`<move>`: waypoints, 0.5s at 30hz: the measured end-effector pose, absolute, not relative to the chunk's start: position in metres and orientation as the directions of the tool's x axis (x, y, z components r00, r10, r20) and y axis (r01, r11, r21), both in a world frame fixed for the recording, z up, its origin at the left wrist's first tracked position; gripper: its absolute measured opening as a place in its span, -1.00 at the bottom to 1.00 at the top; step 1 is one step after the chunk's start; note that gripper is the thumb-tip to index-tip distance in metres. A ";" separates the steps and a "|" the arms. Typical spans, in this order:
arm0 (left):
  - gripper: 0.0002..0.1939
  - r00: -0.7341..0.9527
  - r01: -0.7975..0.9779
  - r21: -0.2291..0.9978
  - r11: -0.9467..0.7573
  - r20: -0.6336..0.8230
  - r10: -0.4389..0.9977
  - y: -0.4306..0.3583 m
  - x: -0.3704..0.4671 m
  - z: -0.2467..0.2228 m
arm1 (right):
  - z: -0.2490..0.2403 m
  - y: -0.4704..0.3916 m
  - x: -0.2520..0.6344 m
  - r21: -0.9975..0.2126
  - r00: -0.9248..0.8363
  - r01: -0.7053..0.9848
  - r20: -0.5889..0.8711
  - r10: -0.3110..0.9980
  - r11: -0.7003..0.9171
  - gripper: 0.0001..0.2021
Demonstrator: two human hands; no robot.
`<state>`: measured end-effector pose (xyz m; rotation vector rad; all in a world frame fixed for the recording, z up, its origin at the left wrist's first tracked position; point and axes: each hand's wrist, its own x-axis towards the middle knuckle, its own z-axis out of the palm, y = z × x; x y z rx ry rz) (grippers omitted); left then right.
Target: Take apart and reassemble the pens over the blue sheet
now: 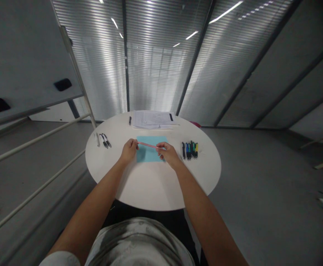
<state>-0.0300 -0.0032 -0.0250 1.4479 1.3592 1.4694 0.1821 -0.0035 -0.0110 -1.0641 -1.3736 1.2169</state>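
Between my two hands runs a thin pink strip [147, 144], held nearly level with its right end slightly nearer to me. Whether it is a band, paper or something else cannot be told. My left hand [129, 149] is closed on its left end. My right hand [167, 153] pinches the right end between thumb and fingers. Beneath them, a light blue sheet [150, 157] lies flat on the round white table [150, 188]. My hands partly cover the sheet's left and right edges.
Several dark pens with coloured parts [191, 149] lie in a row at the right. White-and-black pens [105, 141] lie at the left. A stack of papers [152, 120] rests at the back, with a dark pen [130, 120] beside it. A whiteboard stand [78, 70] borders the table's left.
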 end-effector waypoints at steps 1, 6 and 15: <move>-0.68 -0.193 0.229 0.941 -0.251 0.296 0.935 -0.003 -0.031 -0.024 | -0.011 -0.003 0.182 -0.993 -0.132 0.007 0.115 0.985 0.117 -0.74; -0.68 -0.253 0.252 0.937 -0.242 0.305 0.918 0.001 -0.033 -0.027 | -0.011 -0.001 0.184 -0.990 -0.086 -0.052 0.132 0.987 0.128 -0.76; -0.73 -0.236 0.469 0.860 -0.199 0.339 0.910 -0.001 -0.032 -0.029 | -0.006 0.004 0.190 -0.957 0.075 -0.287 0.020 0.997 0.040 -0.65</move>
